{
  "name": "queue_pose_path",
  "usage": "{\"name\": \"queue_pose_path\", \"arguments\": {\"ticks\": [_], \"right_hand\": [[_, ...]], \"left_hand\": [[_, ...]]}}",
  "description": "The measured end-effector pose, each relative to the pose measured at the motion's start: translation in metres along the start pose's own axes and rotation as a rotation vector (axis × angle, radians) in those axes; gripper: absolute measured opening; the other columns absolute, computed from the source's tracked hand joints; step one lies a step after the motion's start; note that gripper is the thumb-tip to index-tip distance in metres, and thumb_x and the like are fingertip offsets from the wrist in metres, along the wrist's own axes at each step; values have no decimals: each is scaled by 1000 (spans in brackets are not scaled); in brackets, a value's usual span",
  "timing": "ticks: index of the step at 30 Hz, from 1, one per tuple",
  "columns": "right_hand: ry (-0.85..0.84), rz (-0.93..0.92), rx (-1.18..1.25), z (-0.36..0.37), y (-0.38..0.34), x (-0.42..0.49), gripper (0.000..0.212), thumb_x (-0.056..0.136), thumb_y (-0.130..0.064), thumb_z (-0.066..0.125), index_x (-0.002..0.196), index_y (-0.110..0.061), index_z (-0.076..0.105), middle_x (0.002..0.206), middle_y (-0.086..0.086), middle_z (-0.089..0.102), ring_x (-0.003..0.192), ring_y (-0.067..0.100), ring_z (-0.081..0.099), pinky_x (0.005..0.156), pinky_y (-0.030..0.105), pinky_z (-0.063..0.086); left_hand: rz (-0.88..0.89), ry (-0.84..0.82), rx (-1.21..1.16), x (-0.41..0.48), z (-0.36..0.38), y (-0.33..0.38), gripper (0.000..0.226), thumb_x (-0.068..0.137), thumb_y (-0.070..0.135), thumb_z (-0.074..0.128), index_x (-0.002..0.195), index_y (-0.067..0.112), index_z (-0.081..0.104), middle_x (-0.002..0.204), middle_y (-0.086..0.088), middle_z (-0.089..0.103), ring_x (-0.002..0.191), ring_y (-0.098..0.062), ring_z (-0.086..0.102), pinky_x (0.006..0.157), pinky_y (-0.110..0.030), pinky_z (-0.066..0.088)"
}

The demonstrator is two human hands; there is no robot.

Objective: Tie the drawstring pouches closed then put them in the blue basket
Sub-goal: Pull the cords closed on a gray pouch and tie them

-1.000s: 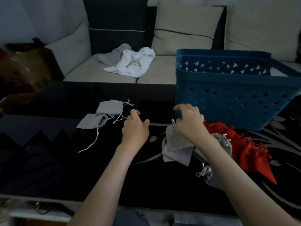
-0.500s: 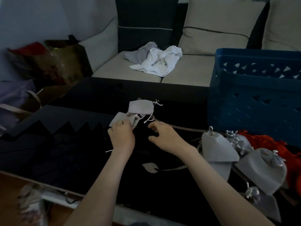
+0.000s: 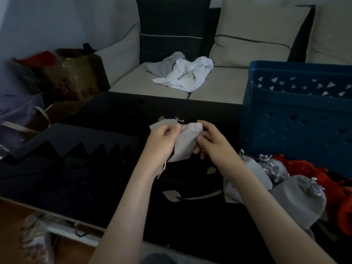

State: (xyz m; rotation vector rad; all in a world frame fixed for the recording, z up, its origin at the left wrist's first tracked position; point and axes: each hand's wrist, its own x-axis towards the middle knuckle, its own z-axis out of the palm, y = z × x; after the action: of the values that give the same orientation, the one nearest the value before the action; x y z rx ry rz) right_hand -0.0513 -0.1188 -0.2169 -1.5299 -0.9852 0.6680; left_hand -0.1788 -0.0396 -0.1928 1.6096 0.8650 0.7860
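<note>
**Grey pouch held between both hands, basket to the right**

Head view. The pouch [image 3: 185, 144] is lifted just above the dark table [image 3: 95, 168] and gripped from both sides. The left hand [image 3: 162, 143] curls its fingers round the pouch's left edge, and the right hand [image 3: 211, 143] pinches its right edge. The pouch's long axis runs slantwise, from upper right near the right fingertips down to lower left under the left palm. A pale cord [image 3: 163, 168] trails below the left wrist; which end holds the mouth cannot be told.

A second pouch [image 3: 163, 123] lies flat on the table just behind the left hand, its cord loose. The basket [image 3: 295, 121] stands to the right of both hands, nearer the right one, with its rim above hand level. Gathered pouches [image 3: 297, 199] and red pouches [image 3: 314, 168] lie before it.

The step in hand is probably drawing the cord tight. The later drop would suit the right hand, moving rightward and up.
</note>
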Motion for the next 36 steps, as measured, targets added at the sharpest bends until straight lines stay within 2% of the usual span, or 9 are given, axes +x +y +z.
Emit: {"name": "queue_pose_path", "arguments": {"ticks": [5,8,10,13,17,19,23,26,36], "right_hand": [[-1,45,-13,-61,-6,-35,24,95,-12,54,114,-25,59,68,-1,54,61,8,51,53,19,42],[55,93,2,-96,-6,-49,11,94,-15,57,101,-19,64,66,0,53,56,8,48,53,22,40],[120,121,30,-115,-3,-56,6,93,-18,58,93,-15,64,67,1,54,57,12,48,56,28,39],[196,165,59,-130,5,-65,10,93,-20,58,90,-11,60,66,2,53,54,12,49,53,26,40],[244,210,96,-133,22,-68,13,96,-20,53,87,-11,57,63,2,56,55,13,50,55,25,40],[243,206,72,-133,23,-65,14,97,-18,50,87,-10,55,59,2,57,54,13,51,54,24,40],[272,195,133,-138,20,-64,9,98,-4,45,94,-8,51,57,3,61,49,11,52,48,20,41],[290,225,149,-145,21,-67,20,95,4,42,100,-11,55,64,1,68,48,9,55,45,19,40],[341,275,321,-150,22,-68,26,98,-4,41,92,-6,66,81,10,66,62,16,54,49,22,43]], "left_hand": [[-133,-169,-3,-6,34,2,29,98,41,45,87,25,67,81,4,66,79,-14,62,68,-27,46],[-178,-264,46,-7,63,11,33,98,47,42,79,29,63,64,7,54,57,-9,47,53,-25,37],[-211,-293,54,-8,83,12,38,97,48,43,72,26,61,56,8,47,51,-9,40,51,-25,33],[-344,-330,-87,-9,105,2,46,96,47,47,60,19,50,48,5,38,43,-9,31,45,-23,25],[-435,-318,-301,1,116,-2,42,97,36,49,61,16,47,45,6,32,34,-6,22,35,-18,17],[-426,-306,-370,6,116,1,39,98,33,49,64,15,48,45,6,35,34,-5,23,35,-17,18],[-403,-265,-282,8,118,2,32,96,29,52,68,14,55,48,7,39,39,-5,29,39,-17,25],[-412,-226,-205,9,123,-2,28,95,27,55,71,14,59,51,7,44,43,-4,36,42,-17,31],[-435,-223,-314,7,110,-5,12,91,14,61,80,12,65,54,7,62,44,-1,49,44,-14,40]]}}
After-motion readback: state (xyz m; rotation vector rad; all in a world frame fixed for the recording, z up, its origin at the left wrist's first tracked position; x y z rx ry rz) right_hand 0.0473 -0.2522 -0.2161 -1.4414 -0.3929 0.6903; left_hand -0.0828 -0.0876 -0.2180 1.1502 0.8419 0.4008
